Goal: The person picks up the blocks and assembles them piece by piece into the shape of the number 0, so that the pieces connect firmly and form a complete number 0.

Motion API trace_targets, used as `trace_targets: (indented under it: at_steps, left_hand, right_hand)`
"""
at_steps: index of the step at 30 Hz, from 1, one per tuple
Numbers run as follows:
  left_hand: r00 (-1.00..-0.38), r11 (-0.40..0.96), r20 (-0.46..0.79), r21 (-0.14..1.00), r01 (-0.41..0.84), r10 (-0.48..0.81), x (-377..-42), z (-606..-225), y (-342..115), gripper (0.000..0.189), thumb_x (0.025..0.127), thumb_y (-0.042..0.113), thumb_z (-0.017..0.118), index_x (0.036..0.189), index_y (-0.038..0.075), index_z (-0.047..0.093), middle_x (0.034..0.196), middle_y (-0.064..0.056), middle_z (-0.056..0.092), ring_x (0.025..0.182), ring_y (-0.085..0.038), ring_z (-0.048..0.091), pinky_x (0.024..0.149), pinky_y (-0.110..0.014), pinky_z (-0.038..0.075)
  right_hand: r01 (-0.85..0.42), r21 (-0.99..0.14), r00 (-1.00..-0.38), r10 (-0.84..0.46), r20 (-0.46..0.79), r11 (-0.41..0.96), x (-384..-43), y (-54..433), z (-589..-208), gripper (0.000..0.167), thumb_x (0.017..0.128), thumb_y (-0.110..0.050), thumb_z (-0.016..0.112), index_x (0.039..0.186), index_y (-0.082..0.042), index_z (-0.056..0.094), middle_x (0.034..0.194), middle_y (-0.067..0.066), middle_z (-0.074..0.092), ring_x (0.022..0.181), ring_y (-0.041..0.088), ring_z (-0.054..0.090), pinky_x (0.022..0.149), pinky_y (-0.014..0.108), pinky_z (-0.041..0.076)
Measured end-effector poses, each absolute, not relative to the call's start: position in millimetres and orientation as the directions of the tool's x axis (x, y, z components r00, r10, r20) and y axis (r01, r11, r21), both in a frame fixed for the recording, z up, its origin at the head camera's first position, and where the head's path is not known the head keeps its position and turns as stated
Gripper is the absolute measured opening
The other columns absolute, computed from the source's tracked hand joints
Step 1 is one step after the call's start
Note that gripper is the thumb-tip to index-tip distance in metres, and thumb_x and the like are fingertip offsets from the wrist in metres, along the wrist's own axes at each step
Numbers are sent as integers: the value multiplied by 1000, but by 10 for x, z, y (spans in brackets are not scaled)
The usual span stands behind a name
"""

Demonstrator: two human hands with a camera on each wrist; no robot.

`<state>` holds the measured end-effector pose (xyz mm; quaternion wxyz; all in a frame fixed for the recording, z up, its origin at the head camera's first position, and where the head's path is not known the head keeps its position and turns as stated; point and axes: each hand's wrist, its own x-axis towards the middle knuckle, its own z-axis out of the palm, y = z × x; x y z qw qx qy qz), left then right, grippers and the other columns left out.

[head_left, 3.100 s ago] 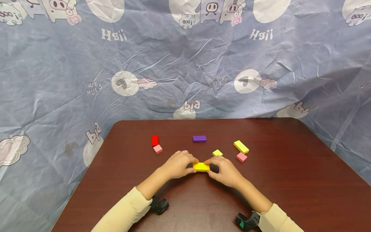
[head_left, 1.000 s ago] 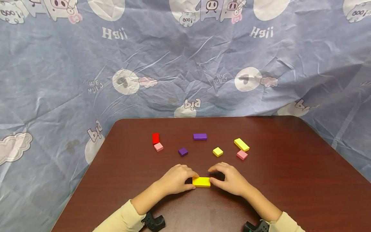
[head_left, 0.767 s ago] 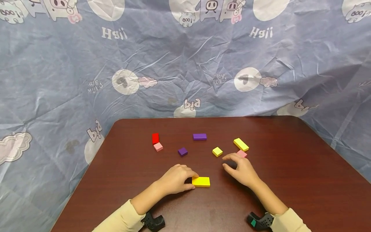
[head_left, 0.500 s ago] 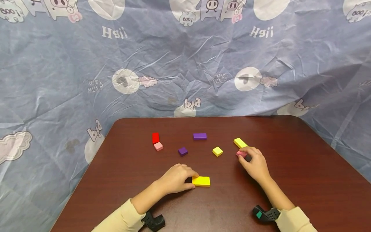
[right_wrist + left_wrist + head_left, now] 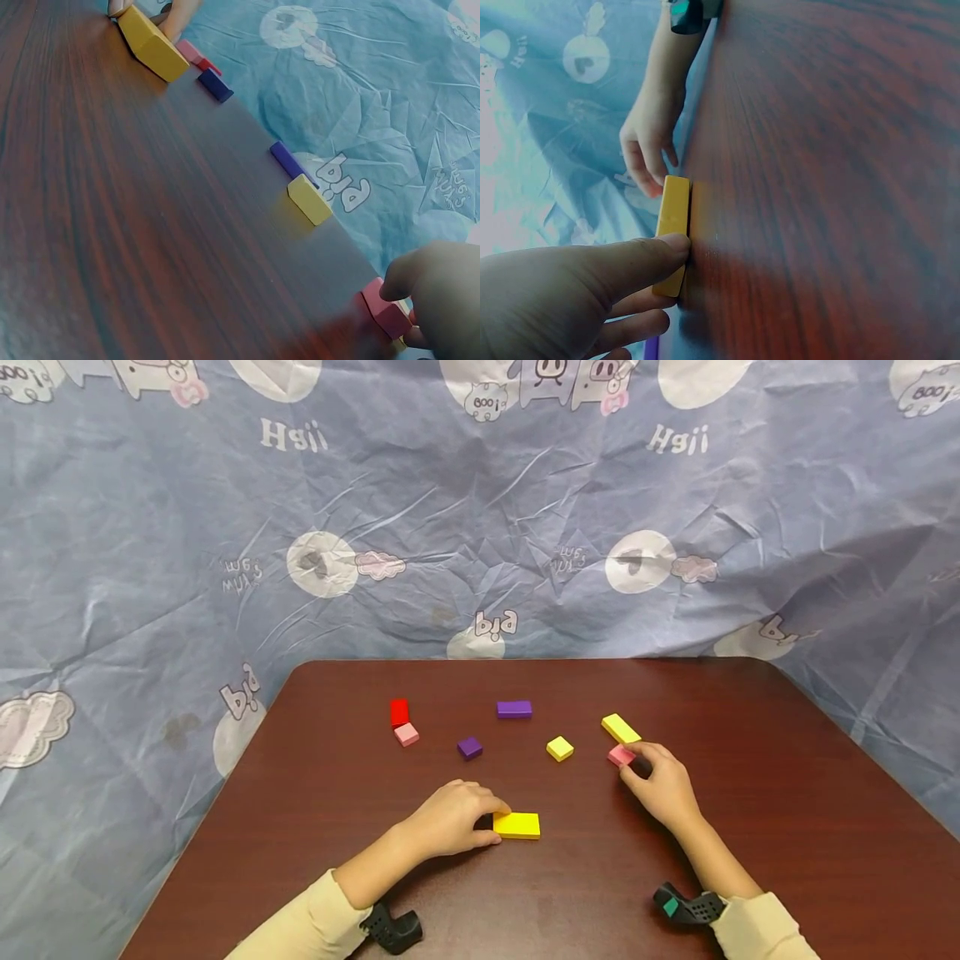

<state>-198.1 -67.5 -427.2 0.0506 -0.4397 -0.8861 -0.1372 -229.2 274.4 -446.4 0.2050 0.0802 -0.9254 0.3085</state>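
Observation:
My left hand [image 5: 448, 820] pinches the left end of a bright yellow rectangular block [image 5: 521, 827], which lies lengthwise on the table nearest to me. In the left wrist view the thumb lies across the face of this yellow block [image 5: 675, 206], fingers behind it. To the right, my right hand [image 5: 663, 787] has thumb and fingertips around a small pink block [image 5: 618, 756]. The right wrist view shows that pink block [image 5: 384, 309] between thumb and fingers, low over the wood. A pale yellow long block [image 5: 621, 728] lies just behind it, close to the fingertips.
On the dark wooden table [image 5: 570, 893] lie a small pale yellow block [image 5: 559, 748], a small purple block [image 5: 470, 748] and a long purple block [image 5: 513, 710]. At the left, a red block [image 5: 399, 712] sits against another pink block [image 5: 407, 734]. A patterned cloth [image 5: 450, 510] hangs behind.
Both hands first held the bright yellow block, which came nearer to me. My right hand then let go and moved right and away to the pink block; the left stayed.

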Motion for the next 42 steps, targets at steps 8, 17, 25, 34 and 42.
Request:
trace_targets:
  at_steps: [8,17,25,34,42]
  left_hand:
    - [-612,579,200,200,790,765,-1979,-4258,-663,31,86,30,75,114,16,72,105,7,70,100,-10,62,91,-31,46]
    - [-611,577,201,206,790,766,-1981,-4253,-671,31,86,29,75,113,15,72,105,6,70,99,-10,62,90,-30,46]
    - [-609,577,200,196,793,768,-1976,-4244,-669,31,86,29,75,114,16,72,106,6,70,100,-10,63,91,-31,46]
    - [-619,587,185,204,784,763,-1973,-4249,-659,31,86,30,74,114,16,72,106,7,70,100,-9,63,91,-31,46]
    - [-612,579,212,203,790,762,-1973,-4255,-670,30,86,29,75,112,17,72,104,8,70,97,-6,63,88,-30,47]
  right_hand:
    - [-270,-533,-908,-27,419,802,-2290,2742,-4473,31,81,-6,71,110,3,66,97,16,63,85,31,60,76,47,47]
    - [-322,-491,-911,-125,392,809,-2328,2741,-4508,40,84,-9,70,122,3,63,121,27,60,117,45,50,99,60,35]
    - [-319,-500,-907,-106,407,805,-2317,2724,-4502,32,83,-8,72,113,1,66,108,20,65,104,40,58,91,56,42]
    - [-331,-523,-902,-101,419,785,-2280,2658,-4488,28,82,-8,75,109,-2,69,100,13,65,89,30,63,80,49,49]
    - [-377,-532,-891,-138,433,758,-2233,2529,-4460,26,82,-9,75,108,-3,70,100,10,67,91,27,61,80,48,48]
